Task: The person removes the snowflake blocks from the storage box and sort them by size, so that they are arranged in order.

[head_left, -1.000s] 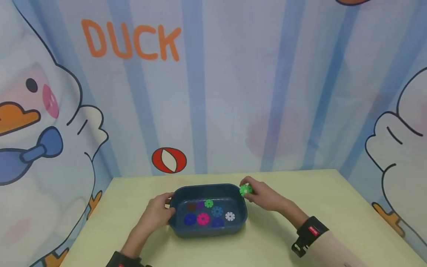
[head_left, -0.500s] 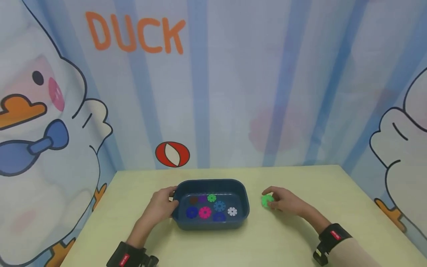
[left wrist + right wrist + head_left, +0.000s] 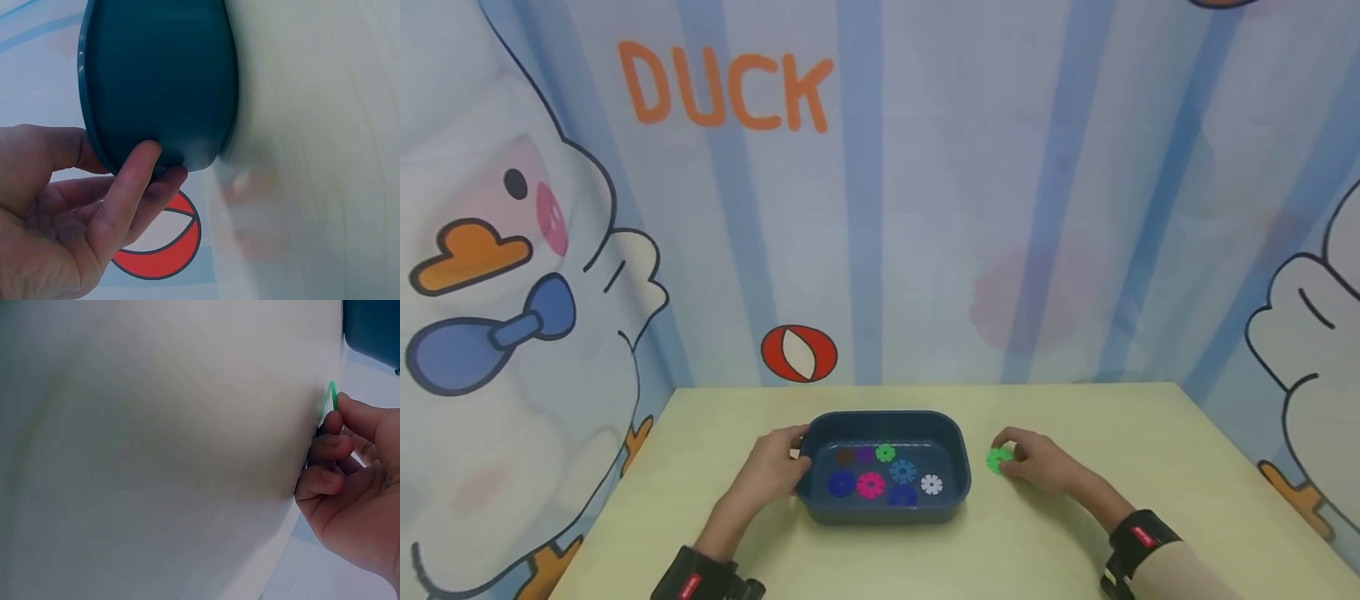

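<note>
A dark blue plastic basin (image 3: 887, 513) stands on the table with several notched snowflake discs inside, among them a pink disc (image 3: 870, 486), a white disc (image 3: 932, 484) and a small green disc (image 3: 885, 452). My left hand (image 3: 773, 465) grips its left end; in the left wrist view the fingers (image 3: 128, 187) lie against the outer wall, near the rim. To the right of the basin, my right hand (image 3: 1039, 460) pinches a bright green snowflake disc (image 3: 996, 460) down at the tabletop. The right wrist view shows this disc's thin edge (image 3: 333, 394) between thumb and fingertip.
The pale yellow table (image 3: 917, 558) reaches back to a blue-striped cloth backdrop (image 3: 925, 208) printed with ducks, a ball and lettering. Each wrist wears a black strap (image 3: 1142, 537) with a camera.
My right hand has carried the green disc from the basin's right rim out to the right and down to the table. My left hand keeps its hold on the basin.
</note>
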Motion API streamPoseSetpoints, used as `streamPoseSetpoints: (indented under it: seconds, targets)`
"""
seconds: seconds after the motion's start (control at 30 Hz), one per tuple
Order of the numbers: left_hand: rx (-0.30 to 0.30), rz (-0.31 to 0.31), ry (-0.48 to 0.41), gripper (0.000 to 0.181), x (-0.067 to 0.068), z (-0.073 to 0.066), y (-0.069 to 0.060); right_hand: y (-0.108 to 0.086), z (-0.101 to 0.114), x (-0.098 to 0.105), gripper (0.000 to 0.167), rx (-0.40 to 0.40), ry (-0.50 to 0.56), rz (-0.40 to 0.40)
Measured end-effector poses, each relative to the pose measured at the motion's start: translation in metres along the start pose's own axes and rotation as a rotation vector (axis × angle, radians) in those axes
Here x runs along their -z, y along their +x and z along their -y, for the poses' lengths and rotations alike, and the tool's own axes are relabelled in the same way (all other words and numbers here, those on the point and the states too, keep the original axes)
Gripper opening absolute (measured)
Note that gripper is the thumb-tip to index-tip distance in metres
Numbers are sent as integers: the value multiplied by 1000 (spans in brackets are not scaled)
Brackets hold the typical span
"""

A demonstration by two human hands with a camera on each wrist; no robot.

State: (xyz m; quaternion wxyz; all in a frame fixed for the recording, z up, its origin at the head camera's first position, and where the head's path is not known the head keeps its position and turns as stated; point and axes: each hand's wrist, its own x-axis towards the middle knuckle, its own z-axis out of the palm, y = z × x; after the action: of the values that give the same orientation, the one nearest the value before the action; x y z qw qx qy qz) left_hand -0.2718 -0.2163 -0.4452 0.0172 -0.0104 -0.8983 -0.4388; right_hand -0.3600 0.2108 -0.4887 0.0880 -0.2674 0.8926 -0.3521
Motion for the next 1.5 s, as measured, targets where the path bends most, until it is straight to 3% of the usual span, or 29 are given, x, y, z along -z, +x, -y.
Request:
streamPoseSetpoints:
  seconds: [0.37,0.67,0.9,1.03,1.2,1.33,1.5]
  targets:
    - [0,18,6,56,0,-2,3,0,5,0,31,-19,-58,-63]
    - [-4,17,8,57,4,-2,1,22,29,5,33,111,-16,-115]
    - [-7,25,19,57,4,-1,0,39,68,-12,27,210,-51,-174]
    - [-27,23,17,57,4,0,-1,47,90,-25,29,263,-102,-122]
    - [-26,19,16,58,3,1,-1,61,109,-41,28,279,-159,21]
    - [-25,21,27,58,3,0,-2,70,116,-53,28,250,-336,82]
    - [-10,28,34,58,2,0,-1,75,115,-63,33,234,-556,92]
